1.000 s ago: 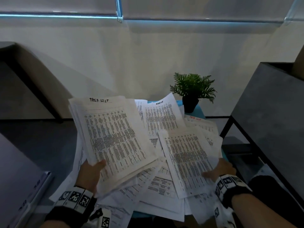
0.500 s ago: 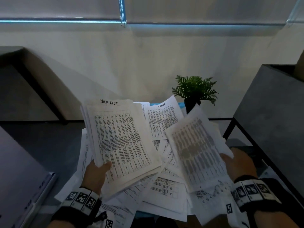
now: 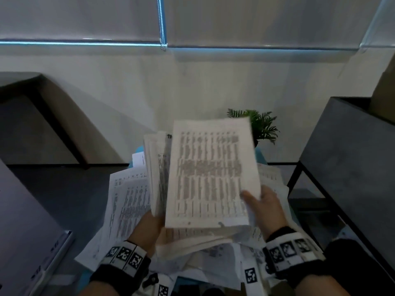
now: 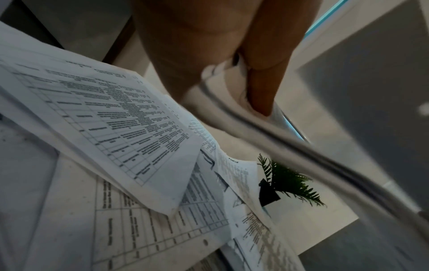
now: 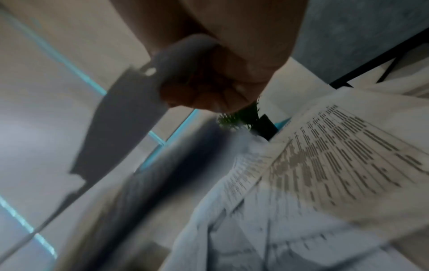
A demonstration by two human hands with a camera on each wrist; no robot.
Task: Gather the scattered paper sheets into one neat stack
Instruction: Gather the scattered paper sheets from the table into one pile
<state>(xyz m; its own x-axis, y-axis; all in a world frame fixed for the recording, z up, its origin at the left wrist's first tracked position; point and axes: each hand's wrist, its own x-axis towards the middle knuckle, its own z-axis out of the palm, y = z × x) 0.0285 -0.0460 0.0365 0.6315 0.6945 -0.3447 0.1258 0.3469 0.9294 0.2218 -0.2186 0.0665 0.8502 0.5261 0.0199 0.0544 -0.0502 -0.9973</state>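
The right hand (image 3: 264,207) has lifted its sheet (image 3: 210,174) off the pile and swung it toward nine o'clock, apparently onto the bundle (image 3: 157,176) the left hand (image 3: 147,228) has tilted up.

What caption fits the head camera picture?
Both hands, left hand and right hand, lift a paper stack above scattered sheets.

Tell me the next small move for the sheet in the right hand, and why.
Probably lay the sheet flat onto the bundle and let go: the right hand holds it just in front of the bundle that the left hand grips.
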